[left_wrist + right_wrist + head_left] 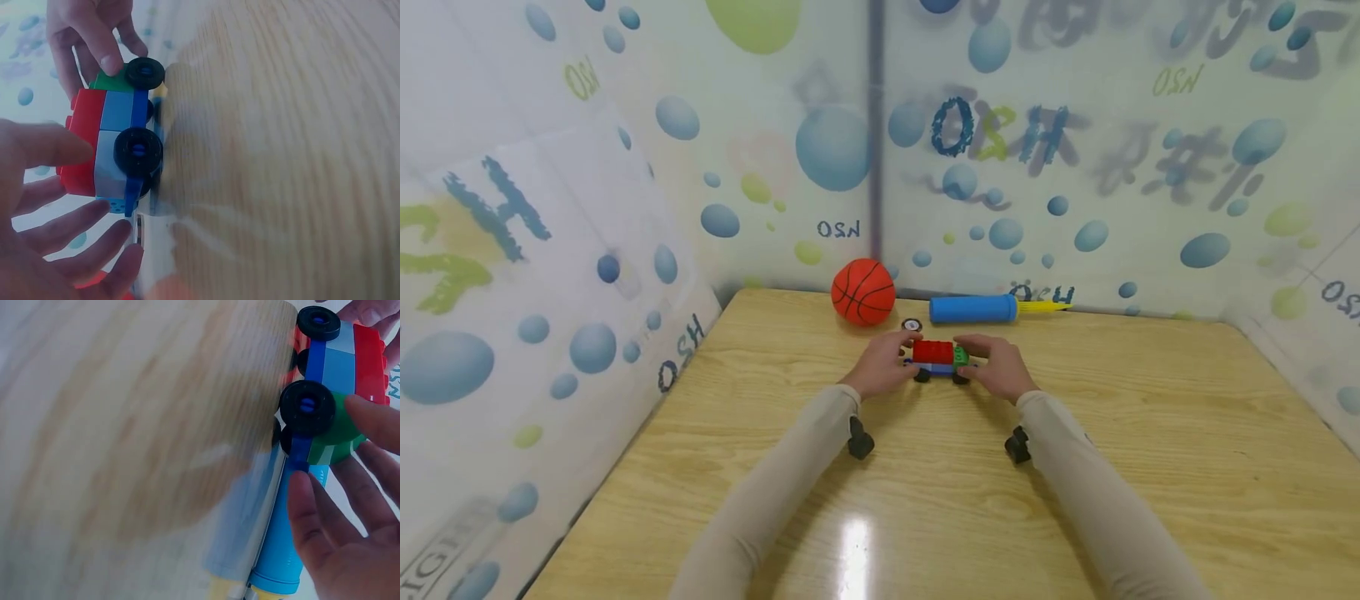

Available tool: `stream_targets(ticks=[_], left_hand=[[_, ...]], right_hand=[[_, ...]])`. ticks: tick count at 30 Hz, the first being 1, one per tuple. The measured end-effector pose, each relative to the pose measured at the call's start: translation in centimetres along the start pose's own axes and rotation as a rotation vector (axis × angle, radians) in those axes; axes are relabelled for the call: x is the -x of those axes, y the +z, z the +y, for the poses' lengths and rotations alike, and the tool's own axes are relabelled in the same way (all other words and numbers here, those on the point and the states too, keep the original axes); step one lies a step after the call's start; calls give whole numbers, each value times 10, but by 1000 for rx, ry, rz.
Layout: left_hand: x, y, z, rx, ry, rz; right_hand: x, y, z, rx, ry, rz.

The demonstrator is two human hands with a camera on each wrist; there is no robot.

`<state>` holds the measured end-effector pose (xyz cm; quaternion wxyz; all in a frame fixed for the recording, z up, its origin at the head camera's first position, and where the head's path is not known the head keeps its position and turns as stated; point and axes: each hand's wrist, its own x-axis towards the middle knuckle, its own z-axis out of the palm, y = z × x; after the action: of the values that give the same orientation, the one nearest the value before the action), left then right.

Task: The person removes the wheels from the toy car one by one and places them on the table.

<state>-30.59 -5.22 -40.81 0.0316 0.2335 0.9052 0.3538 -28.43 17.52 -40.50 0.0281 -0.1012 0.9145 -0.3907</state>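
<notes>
A toy car of building blocks (934,353) stands on its black wheels between both hands, with red blocks on top, a green front block, and grey-blue blocks over a blue base. My left hand (880,367) holds its rear end, the thumb against the red block (84,140) in the left wrist view and the other fingers spread behind. At the front end, my right hand (1000,368) grips the green block (334,422), thumb on the near side. The far-side finger contacts are partly hidden by the car.
Behind the car a small wheel-like disc (912,324) rests on the wooden table (925,500). A red basketball (863,292) sits at the back, left of a blue pump (973,309) with a yellow tip. Patterned walls border the table's back and sides.
</notes>
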Motion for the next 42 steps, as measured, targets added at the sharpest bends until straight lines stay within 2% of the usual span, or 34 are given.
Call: stream_targets(ticks=[8,14,23,26,31,37,42], left_hand=[[-1,0,5,-16,-8,18],[4,-7,9,30,-16,16],[5,-23,21,71,-2,-88],[4,-23,23,46,18,-128],[4,-19,26,53,39,-190],[8,-15,29,104,69,-217],[8,-13,26,137,76,-200]], right_hand=[[-2,-1,2,29,-28,26],[-4,-7,3,8,-31,-15],[-2,-29,-13,-54,-37,-141],[0,-33,-22,-40,-82,-171],[3,-37,-36,-77,-107,-208],[3,-39,-46,-105,-104,-230],[4,-39,-45,-117,-132,-206]])
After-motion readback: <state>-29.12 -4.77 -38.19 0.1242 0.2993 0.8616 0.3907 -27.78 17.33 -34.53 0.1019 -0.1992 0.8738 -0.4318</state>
